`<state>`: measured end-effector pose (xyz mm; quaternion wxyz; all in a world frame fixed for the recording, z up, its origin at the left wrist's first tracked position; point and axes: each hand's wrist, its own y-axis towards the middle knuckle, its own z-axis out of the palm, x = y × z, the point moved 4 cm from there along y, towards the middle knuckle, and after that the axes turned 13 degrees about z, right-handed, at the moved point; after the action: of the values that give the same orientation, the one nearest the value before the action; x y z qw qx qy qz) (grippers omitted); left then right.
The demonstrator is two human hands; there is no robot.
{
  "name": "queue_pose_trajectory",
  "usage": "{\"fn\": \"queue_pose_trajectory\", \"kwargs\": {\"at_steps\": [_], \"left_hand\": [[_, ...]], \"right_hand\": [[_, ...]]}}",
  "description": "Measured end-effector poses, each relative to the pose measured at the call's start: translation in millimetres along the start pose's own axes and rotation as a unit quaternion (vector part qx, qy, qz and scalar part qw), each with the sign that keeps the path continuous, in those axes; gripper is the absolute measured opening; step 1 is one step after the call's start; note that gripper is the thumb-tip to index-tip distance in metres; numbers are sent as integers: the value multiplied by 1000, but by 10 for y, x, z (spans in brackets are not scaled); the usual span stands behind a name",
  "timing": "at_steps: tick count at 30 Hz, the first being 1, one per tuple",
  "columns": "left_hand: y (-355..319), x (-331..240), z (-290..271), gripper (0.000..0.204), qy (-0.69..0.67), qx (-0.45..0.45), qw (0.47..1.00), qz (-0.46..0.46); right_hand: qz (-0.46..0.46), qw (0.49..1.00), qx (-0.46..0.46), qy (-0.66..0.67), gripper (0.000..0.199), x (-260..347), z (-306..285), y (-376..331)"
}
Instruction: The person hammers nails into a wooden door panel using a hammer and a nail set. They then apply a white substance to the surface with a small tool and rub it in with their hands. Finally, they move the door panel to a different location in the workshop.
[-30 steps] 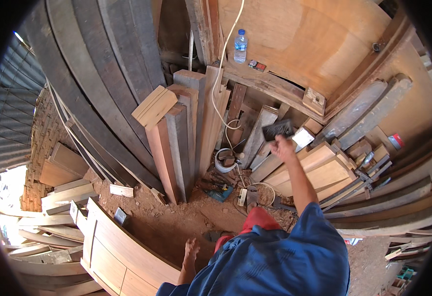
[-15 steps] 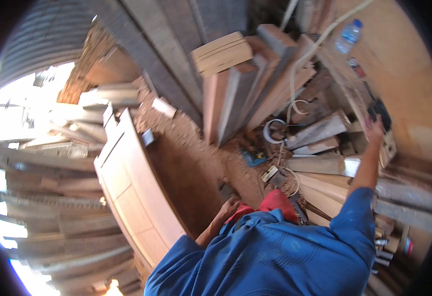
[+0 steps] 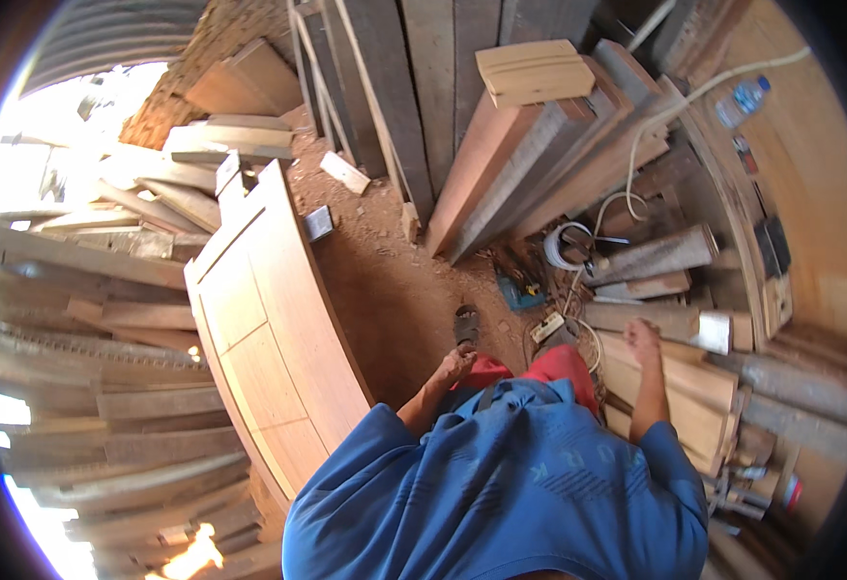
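My left hand (image 3: 459,363) hangs low in front of my red shorts, its fingers curled; whether anything is in them is hidden. My right hand (image 3: 642,338) is held out to the right, above stacked planks (image 3: 670,387). Its fingers are drawn together, and I cannot make out anything in them. Farther right, a dark flat block-like object (image 3: 773,246) lies on the edge of a wooden bench (image 3: 820,193), apart from my right hand. To my left leans a pale panelled wooden door (image 3: 269,338), touched by neither hand.
Upright boards (image 3: 520,164) with a cut wood block (image 3: 535,73) on top stand ahead. A teal power tool (image 3: 520,293), a white power strip (image 3: 547,327) and cable lie near my feet. A plastic bottle (image 3: 743,101) lies on the bench; stacked timber (image 3: 124,358) fills the left.
My right hand has left the dark object on the bench and moved down and inward. The object stays on the bench. My left hand remains low by my shorts; the view has shifted.
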<state>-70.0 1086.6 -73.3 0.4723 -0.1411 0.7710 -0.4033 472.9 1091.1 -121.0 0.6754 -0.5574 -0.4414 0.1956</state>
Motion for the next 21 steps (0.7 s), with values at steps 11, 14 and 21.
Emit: {"fn": "queue_pose_trajectory", "kwargs": {"at_steps": [11, 14, 21], "left_hand": [[191, 1099, -1835, 34, 6, -25, 999, 23], [409, 1170, -2224, 33, 92, -17, 994, 62], [1066, 1239, -2243, 32, 494, 187, 826, 196]], "right_hand": [[67, 972, -63, -215, 25, -1904, 1136, -1312], [13, 981, -52, -189, 31, -2132, 1175, -1240], [38, 990, -112, -78, 38, -2109, 1575, -1719]]}}
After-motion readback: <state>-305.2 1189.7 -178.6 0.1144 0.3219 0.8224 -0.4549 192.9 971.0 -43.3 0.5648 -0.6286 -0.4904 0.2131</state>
